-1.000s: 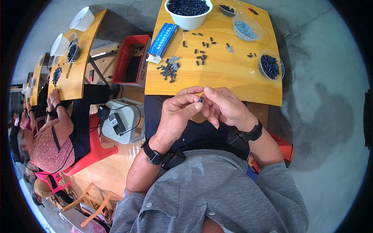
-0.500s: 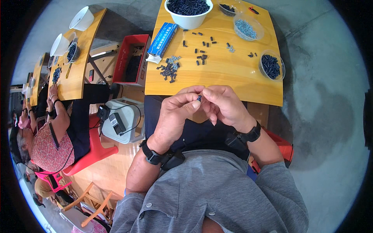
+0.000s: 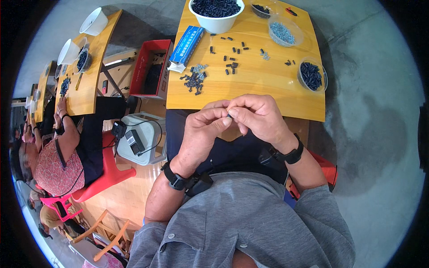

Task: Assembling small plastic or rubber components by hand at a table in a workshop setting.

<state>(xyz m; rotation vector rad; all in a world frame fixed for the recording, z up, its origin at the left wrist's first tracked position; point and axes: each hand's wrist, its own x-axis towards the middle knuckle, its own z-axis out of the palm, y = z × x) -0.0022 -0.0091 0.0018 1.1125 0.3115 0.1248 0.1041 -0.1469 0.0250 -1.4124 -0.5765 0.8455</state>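
Just off the table's near edge, my left hand [image 3: 206, 127] pinches a small black plastic part [image 3: 229, 116] between thumb and forefinger. My right hand [image 3: 259, 117] meets it there, its thumb and finger closed on the same part; the fingers cover most of it. On the table [image 3: 268, 96] beyond lies a heap of black parts [image 3: 194, 82] mixed with silver screws [image 3: 199, 68]. Further back, several short black pieces [image 3: 232, 58] are scattered singly. A few more screws [image 3: 266, 56] lie to their right.
Around the table stand a white bowl of black parts [image 3: 219, 21], a tub of screws [image 3: 282, 33], a tub of black pieces [image 3: 311, 75] and a blue box [image 3: 187, 47]. A red box [image 3: 149, 69] and a grey stool [image 3: 140, 143] are at left, where another person [image 3: 58, 165] sits.
My right thumb and forefinger have shifted left and closed over the small black part, covering more of it. My left hand stays nearly still.
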